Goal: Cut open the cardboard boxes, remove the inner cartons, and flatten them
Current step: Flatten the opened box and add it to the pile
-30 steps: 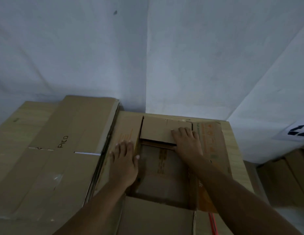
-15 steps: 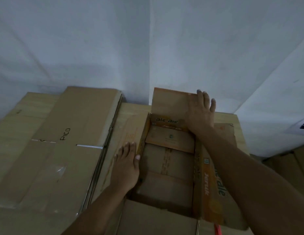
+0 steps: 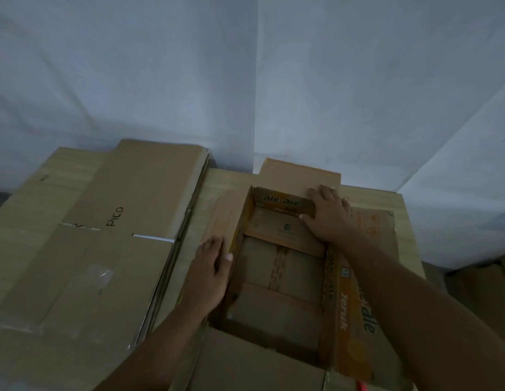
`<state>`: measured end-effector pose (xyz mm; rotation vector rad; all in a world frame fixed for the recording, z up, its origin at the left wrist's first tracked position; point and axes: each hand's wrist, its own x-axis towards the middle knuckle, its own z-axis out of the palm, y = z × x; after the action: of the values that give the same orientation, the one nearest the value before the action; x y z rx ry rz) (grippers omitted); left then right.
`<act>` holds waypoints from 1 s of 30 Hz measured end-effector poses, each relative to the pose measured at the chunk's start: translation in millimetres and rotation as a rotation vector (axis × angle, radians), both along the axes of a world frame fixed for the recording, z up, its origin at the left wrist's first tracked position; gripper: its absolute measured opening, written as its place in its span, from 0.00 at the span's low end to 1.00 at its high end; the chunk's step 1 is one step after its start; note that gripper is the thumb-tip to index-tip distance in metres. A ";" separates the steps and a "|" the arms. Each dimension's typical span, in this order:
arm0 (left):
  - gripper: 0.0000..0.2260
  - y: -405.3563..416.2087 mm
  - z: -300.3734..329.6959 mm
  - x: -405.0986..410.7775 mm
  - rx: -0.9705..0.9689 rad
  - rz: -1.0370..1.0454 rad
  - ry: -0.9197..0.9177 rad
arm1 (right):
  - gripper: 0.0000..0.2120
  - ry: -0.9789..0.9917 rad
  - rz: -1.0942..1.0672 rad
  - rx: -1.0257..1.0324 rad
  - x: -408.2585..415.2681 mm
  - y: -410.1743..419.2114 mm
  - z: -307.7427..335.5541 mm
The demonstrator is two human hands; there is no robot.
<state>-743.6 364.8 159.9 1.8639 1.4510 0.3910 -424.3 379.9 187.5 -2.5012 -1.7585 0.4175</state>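
Lying on a pale wooden bench (image 3: pixel 369 198) against white walls (image 3: pixel 161 80), an open brown cardboard box printed with orange panels and green "ale-ale" lettering (image 3: pixel 276 277) has its flaps spread outward and its inside showing. The left hand (image 3: pixel 209 275) rests flat on the box's left flap, fingers (image 3: pixel 210 244) straight and close together, with the thumb at the top edge of the left wall. The right hand (image 3: pixel 328 214) presses on the far right corner of the box, palm down, fingers (image 3: pixel 320 191) held straight and slightly apart over the far flap, the thumb lying against the far wall beside the lettering. The far flap stands tilted back toward the wall corner. The right flap lies open beneath the right forearm, showing the word "Jeruk" in white and more green lettering. The bottom of the box is made of folded brown flaps with a strip of printed tape running along its middle. The near flap spreads toward the camera at the lower edge of the view. Left of the box, just beside it, a stack of flattened brown cardboard sheets (image 3: pixel 110 249) lies on the bench, the top sheet marked "PICO" in black. More brown cardboard (image 3: pixel 485 300) sits lower at the right edge, beyond the bench.
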 end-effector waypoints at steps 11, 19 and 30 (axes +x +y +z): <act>0.17 -10.2 -10.4 -81.3 0.141 0.168 -0.124 | 0.30 0.272 -0.098 0.236 -150.0 -97.1 18.8; 0.15 -32.7 -18.3 -151.4 0.102 0.320 -0.256 | 0.34 0.079 0.278 0.118 -291.8 -110.3 4.5; 0.13 -39.7 -9.7 -193.8 0.056 0.263 -0.328 | 0.30 -0.141 0.324 -0.013 -321.3 -98.3 4.7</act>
<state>-937.3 325.2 150.1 1.5627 1.4675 0.8309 -745.6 281.6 192.2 -2.3064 -2.2314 0.2726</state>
